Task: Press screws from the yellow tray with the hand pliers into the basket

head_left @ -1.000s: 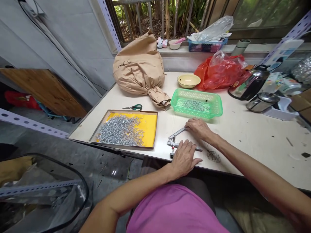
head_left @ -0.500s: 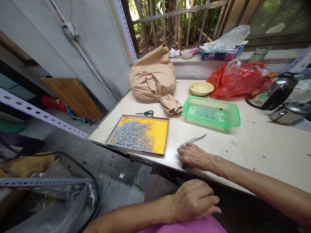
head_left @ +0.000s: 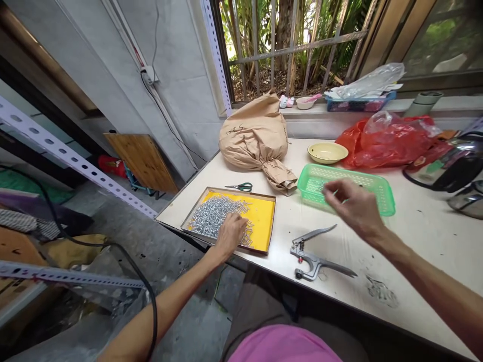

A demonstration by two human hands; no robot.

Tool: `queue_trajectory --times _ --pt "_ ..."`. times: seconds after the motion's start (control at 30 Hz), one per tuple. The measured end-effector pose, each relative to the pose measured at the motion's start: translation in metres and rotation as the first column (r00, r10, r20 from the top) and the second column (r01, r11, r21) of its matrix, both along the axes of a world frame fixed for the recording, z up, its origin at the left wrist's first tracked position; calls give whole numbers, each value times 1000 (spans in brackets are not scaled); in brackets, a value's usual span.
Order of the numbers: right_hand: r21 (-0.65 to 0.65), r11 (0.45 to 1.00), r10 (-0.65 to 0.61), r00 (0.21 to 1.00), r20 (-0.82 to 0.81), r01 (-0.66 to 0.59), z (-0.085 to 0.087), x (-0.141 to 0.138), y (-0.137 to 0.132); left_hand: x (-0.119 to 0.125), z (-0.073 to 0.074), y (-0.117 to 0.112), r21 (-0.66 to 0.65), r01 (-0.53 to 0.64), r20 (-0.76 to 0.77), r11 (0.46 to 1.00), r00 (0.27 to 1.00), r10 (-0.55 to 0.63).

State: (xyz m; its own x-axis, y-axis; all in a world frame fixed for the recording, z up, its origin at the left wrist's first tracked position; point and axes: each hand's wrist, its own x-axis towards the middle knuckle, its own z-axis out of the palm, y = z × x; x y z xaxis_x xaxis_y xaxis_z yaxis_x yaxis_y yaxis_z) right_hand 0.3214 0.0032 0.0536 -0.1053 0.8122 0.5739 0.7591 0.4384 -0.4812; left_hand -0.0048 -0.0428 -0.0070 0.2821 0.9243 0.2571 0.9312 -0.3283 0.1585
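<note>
My left hand (head_left: pixel 231 232) rests in a shallow tray (head_left: pixel 270 226) lined with yellow, its fingers drawn together at a heap of small silvery metal pins (head_left: pixel 211 213). Whatever lies between those fingertips is hidden. Over the near side of a green plastic basket (head_left: pixel 385 193) hovers my right hand (head_left: pixel 356 208), blurred, with thumb and fingers curled. Some metal pins (head_left: pixel 317 185) show inside the basket, partly covered by that hand. Between the hands, snap-fastener pliers (head_left: pixel 311 261) with a spring lie on the table, handles apart, touched by neither hand.
Green-handled scissors (head_left: pixel 243 187) lie behind the tray. Farther back stand a brown paper bag (head_left: pixel 252 138), a cream bowl (head_left: pixel 327 152) and red plastic bags (head_left: pixel 388 143). A kettle (head_left: pixel 433 166) is at the right. Small wire-like bits (head_left: pixel 381 291) lie near the front edge.
My right hand has left the pliers on the table and moved up and right to the green basket. My left hand has gone from my lap to the pins in the tray.
</note>
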Motion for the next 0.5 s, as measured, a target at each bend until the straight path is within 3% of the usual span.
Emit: queue_trajectory --times 0.1,0.17,0.23,0.37,0.5 --pt "38 982 -191 970 154 187 -4 38 33 -2 -4 18 -76 52 -157 996 986 -63" --pt "-49 977 -180 928 326 207 -20 58 44 1 -5 27 -126 81 -227 989 968 -108" --pt "-96 978 -137 912 385 188 -38 67 40 4 -5 33 -177 106 -266 978 952 -151" --pt "-185 983 47 945 324 15 -64 53 -12 9 0 39 -248 119 -340 961 919 -201" --pt "-332 938 196 942 271 -99 -73 31 -74 11 4 43 -304 116 -399 946 886 -237"
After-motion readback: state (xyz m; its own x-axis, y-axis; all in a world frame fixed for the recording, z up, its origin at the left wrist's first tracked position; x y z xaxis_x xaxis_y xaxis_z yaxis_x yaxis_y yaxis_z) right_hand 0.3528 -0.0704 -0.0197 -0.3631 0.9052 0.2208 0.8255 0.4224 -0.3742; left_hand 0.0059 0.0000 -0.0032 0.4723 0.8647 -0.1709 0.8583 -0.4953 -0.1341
